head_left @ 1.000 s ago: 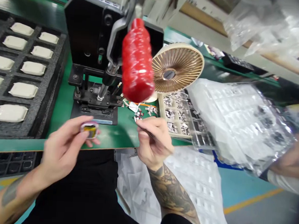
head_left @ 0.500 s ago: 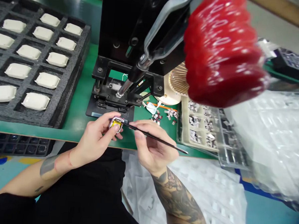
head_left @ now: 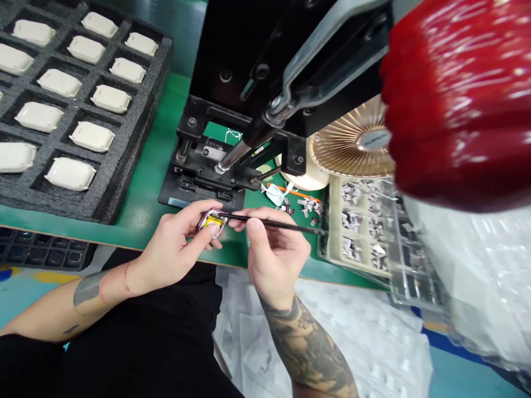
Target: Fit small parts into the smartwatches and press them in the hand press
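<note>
Between the thumb and fingers of my left hand [head_left: 178, 242] is a small open device casing [head_left: 212, 221], with a yellow part showing inside and a pale rim. My left fingertips cover some of it. My right hand [head_left: 274, 247] grips a thin black stick-like tool [head_left: 277, 224], perhaps tweezers, held almost level. Its left tip reaches the upper edge of the casing; whether it touches the inner parts is too small to tell. Just beyond both hands stands a black press [head_left: 204, 172] with a metal rod and a large red handle [head_left: 466, 108].
On the left lies a dark foam tray [head_left: 139, 133] holding several white casings [head_left: 71, 173]. A gold-grilled fan [head_left: 353, 138] stands behind the press. Small loose parts [head_left: 309, 206] and a compartment box [head_left: 334, 226] are at the right, beside clear plastic trays [head_left: 480, 264].
The black tool has swung from slanting down rightward to nearly level, with my right hand turning around it. The view has shifted slightly. My left hand keeps hold of the casing.
</note>
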